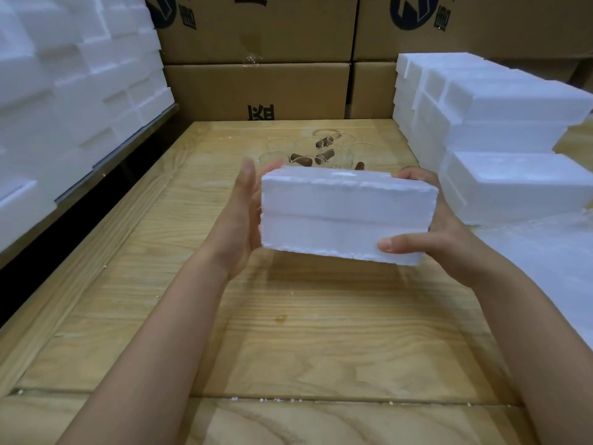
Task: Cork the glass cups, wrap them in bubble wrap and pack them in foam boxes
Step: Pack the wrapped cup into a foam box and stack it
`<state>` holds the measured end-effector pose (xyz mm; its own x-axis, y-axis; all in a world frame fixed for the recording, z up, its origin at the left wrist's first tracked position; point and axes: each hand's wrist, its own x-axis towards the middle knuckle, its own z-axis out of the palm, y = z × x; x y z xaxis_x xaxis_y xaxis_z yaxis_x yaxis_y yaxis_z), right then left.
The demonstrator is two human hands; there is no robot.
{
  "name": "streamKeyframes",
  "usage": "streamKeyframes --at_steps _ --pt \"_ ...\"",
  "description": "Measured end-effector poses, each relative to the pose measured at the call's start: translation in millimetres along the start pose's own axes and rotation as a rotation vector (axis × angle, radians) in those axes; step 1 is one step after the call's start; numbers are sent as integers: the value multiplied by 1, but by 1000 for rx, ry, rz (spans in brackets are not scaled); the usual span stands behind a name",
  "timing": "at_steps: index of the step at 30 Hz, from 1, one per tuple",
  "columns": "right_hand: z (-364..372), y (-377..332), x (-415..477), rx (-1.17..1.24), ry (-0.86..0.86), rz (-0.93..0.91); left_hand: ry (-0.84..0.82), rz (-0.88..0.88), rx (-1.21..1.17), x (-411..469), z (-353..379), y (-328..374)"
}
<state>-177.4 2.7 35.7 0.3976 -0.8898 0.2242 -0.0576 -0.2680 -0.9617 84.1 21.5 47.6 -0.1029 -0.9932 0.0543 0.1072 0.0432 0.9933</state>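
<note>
A closed white rectangular foam box (346,213) is held above the pale wooden tabletop (288,332) — left hand (240,216) pressed flat against one end, fingers straight, right hand (449,239) grasping the other, thumb across the front. Clear glass cups (276,146) and brown corks (325,154) sit just behind.

Behind foam box (346,213), glass cups (278,146) partly hidden; box contents unseen.

A closed foam box (346,213) is held above the tabletop (288,332). Its left end is pressed by the straight fingers of the left hand (239,216); its right end is gripped by the right hand (446,239). Glass cups (279,146) and corks (324,154) are seen beyond the fingers, and stacked foam boxes (497,107) to their right.
</note>
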Motion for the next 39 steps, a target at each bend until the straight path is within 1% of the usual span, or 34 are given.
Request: streamKeyframes --at_steps 2,5,8,11,13,16,19,21,23,25,27,29,31,36,39 --pt "10 -4 -2 -75 33 -76 94 19 53 -1 1 7" --pt "24 -10 0 -159 64 -132 207 20 13 -1 -3 10" --pt "36 -17 11 -233 49 -168 261 42 -39 -1 -11 14" --pt "48 -30 34 -283 10 -155 293 77 -75 6 -30 25" --pt "58 -42 58 -215 -17 -127 318 113 -108 14 -48 36" --pt "71 -54 112 -94 -4 -53 377 151 -160 35 -78 52" --pt "89 -57 175 -78 -6 -72 435 189 -181 65 -109 66" --pt "100 -53 215 -43 -9 -64 445 222 -226 90 -131 73" --pt "110 -45 254 -22 15 -48 465 244 -223 116 -153 77" --pt "119 -36 286 20 52 -2 494 239 -187 141 -171 76" --pt "126 -24 312 62 76 57 475 202 -167 163 -186 68" --pt "130 -9 331 88 82 130 434 158 -199 181 -198 56" --pt "131 2 347 97 74 214 449 130 -228 197 -208 43" --pt "128 23 376 13 3 412 485 52 -214 225 -230 6" --pt "127 34 382 -89 -50 482 532 -3 -174 234 -235 -13"
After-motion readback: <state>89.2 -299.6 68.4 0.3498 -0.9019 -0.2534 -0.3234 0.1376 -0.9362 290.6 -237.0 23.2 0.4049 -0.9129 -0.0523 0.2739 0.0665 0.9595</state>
